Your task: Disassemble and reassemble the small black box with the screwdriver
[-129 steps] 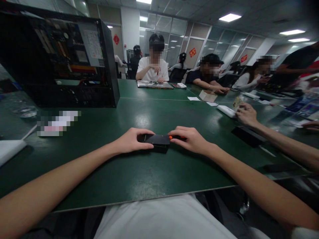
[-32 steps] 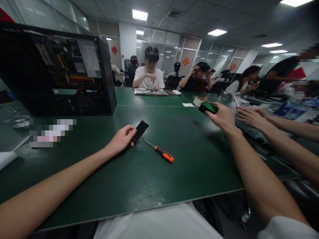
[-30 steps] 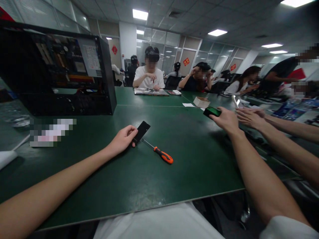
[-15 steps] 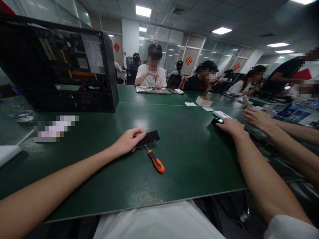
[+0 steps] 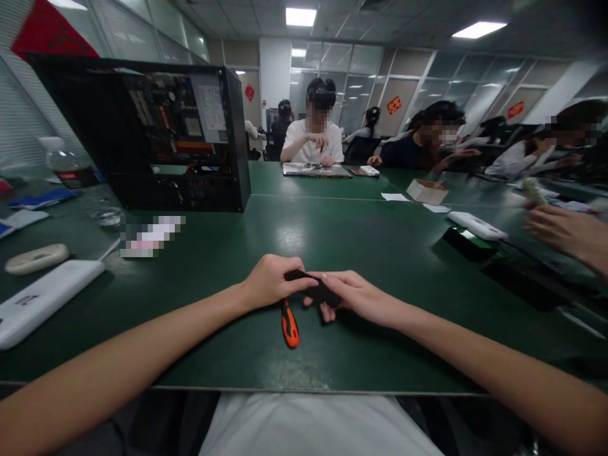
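**Both Hands on a Flat Black Part at the Near Middle of the Table**

My left hand (image 5: 270, 282) and my right hand (image 5: 358, 296) meet over a thin black flat part (image 5: 317, 288), held just above the green table (image 5: 389, 253) at its near middle. The grip of each hand is closed on this part: the left fingers pinch its left end, the right fingers curl under and over its right end. I can read no marking on it.

An orange-handled screwdriver (image 5: 289, 324) lies on the table directly below my left hand, handle toward me, shaft running under the hand. Neither hand holds it.

Far left stands an open black computer case (image 5: 156, 136), its boards and wiring exposed. A white label sits inside it, print too small to read. Near left lie a white flat device (image 5: 40, 301) with a small grey logo, illegible, and a pale oval object (image 5: 35, 258) just beyond it.

To the right, well apart from my hands, rest a black device with a green face (image 5: 468, 240) and a white slab (image 5: 477, 225). Another person's hand (image 5: 563, 231) works at the right edge. A small cardboard box (image 5: 426, 190) sits farther off. Red square signs on the far glass wall are too small to read.
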A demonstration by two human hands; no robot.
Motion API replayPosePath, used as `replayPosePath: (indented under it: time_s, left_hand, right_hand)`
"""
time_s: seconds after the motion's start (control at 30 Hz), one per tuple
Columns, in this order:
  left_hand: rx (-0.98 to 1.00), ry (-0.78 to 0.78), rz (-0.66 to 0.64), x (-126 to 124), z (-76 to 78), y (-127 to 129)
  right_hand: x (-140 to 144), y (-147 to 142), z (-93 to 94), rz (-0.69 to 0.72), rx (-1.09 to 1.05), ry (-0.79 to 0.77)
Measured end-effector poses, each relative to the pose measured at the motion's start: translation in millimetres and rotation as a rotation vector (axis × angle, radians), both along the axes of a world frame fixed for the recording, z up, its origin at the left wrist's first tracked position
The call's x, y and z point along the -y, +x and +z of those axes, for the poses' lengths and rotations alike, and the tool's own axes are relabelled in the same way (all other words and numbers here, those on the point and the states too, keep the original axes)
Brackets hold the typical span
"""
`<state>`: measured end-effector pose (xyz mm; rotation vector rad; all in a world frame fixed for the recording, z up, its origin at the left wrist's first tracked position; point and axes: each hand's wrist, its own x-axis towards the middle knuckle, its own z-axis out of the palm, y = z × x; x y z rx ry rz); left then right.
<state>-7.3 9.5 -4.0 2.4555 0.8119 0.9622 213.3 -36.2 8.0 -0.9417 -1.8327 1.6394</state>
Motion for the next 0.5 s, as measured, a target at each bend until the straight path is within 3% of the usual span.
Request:
replayPosePath:
  time_s: [0.13,0.23,0.33,0.43,0.5]
  left_hand:
    - [-0.008,-0.04,0.021,0,0.0,1]
    - [-0.006,-0.082,0.058,-1,2.6,0]
    - [-0.06,-0.062,0.043,-2,5.1,-3]
    - [-0.165,-0.019,-0.076,-4,6.6,-7]
    - [-0.193,-0.015,-0.142,-5,7.0,-9]
  right_hand:
    - [-14,23,0.2,-0.017,0.048,0.024]
    - [-45,61,15.5,-0.067,0.179,0.178]
    - [-78,114,35.4,-0.34,0.361,0.41]
    - [-98,175,49.4,-0.723,0.865,0.714]
    - [-101,215,52.2,-0.91,1.182,0.753]
